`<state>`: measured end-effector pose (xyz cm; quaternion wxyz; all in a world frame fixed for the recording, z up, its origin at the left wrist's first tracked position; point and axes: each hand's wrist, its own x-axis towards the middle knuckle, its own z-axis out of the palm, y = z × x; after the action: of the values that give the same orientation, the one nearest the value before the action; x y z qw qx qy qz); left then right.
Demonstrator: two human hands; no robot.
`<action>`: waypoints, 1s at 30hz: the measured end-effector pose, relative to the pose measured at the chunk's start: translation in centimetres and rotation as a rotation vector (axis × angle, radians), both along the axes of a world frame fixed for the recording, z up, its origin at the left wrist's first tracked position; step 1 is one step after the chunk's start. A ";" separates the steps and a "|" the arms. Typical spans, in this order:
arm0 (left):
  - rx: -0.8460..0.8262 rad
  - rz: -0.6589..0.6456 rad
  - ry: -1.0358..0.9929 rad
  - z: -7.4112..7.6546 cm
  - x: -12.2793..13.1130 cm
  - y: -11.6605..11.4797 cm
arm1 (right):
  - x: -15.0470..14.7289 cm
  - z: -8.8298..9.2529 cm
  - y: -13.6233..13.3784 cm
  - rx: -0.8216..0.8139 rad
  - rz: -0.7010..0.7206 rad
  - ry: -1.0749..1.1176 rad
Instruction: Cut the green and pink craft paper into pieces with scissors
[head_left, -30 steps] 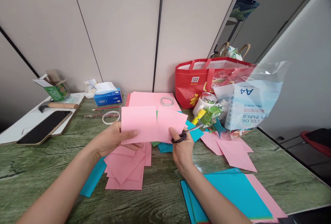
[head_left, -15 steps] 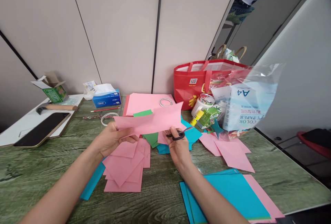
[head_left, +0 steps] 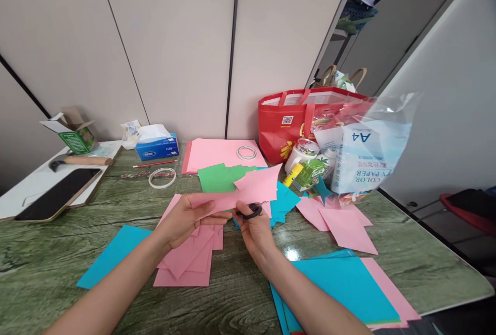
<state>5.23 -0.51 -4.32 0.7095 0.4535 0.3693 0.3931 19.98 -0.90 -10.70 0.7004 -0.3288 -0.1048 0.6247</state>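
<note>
My left hand (head_left: 184, 224) pinches the left end of a pink paper strip (head_left: 259, 184) above the table, thumb on top and the other fingers below. The strip bends, and its right end tips upward. My right hand (head_left: 256, 234) is closed round the dark handles of a pair of scissors (head_left: 252, 211); its thumb is against the strip's lower edge. The blades point right and are mostly hidden by the paper. Below my left hand lies a pile of pink paper pieces (head_left: 189, 268), with a blue sheet (head_left: 116, 255) beside it. Green paper (head_left: 217, 177) and blue pieces (head_left: 285, 202) lie behind the strip.
Pink sheets (head_left: 209, 154) bearing a tape roll (head_left: 247, 153) lie at the back. Beyond stand a red bag (head_left: 277, 128), a glue stick (head_left: 293, 174) and a paper packet (head_left: 358, 162). Blue sheets (head_left: 337, 288) lie front right; a phone (head_left: 58, 193) and hammer (head_left: 87, 160) sit left.
My hands have come closer together, the left one moving right and down. The pink strip has shifted and bent, with its right end raised. More of the green paper and the left blue sheet shows.
</note>
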 end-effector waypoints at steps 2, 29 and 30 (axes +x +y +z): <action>-0.005 -0.012 0.021 0.1 -0.1 0.1 | 0.1 -0.2 0.0 -0.002 -0.017 0.000; 0.005 0.136 -0.024 3.1 -3.6 1.1 | 0.3 2.6 -2.4 0.379 0.649 -0.491; 0.008 0.123 -0.025 3.0 -3.6 1.0 | 0.3 2.6 -2.4 0.381 0.646 -0.502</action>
<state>1.67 0.51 -1.30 0.6868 0.4279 0.3861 0.4428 20.32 -3.31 -8.08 0.4705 -0.2856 -0.4820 0.6817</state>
